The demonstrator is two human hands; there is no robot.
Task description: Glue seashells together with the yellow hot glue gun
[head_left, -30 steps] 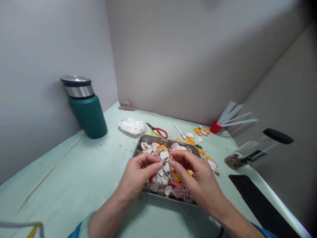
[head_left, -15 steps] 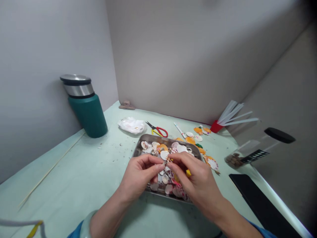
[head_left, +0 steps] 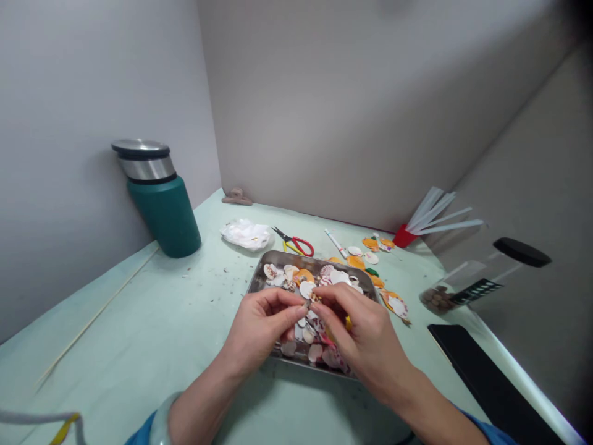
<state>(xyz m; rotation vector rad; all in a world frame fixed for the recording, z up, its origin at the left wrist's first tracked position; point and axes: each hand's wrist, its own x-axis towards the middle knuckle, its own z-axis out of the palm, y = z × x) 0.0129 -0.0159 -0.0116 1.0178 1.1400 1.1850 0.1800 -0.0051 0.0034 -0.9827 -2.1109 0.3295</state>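
Note:
A metal tray (head_left: 257, 279) full of several small seashells (head_left: 306, 288) lies in the middle of the pale green table. Both my hands hover over its near half. My left hand (head_left: 259, 329) and my right hand (head_left: 356, 337) meet fingertip to fingertip, pinching one small shell (head_left: 309, 301) between them. Both hands have their fingers curled closed around it. The shells under my palms are hidden.
A teal flask (head_left: 162, 207) with a steel lid stands at the left wall. Behind the tray lie a crumpled white wrapper (head_left: 245, 234), red-handled scissors (head_left: 296, 243), a pen (head_left: 336, 245) and orange shell pieces (head_left: 365, 253). A clear jar (head_left: 467, 281) and a black phone (head_left: 486, 383) lie right.
My right hand has slid slightly left and nearer over the tray, its fingers working at the small shell. My left hand has barely moved.

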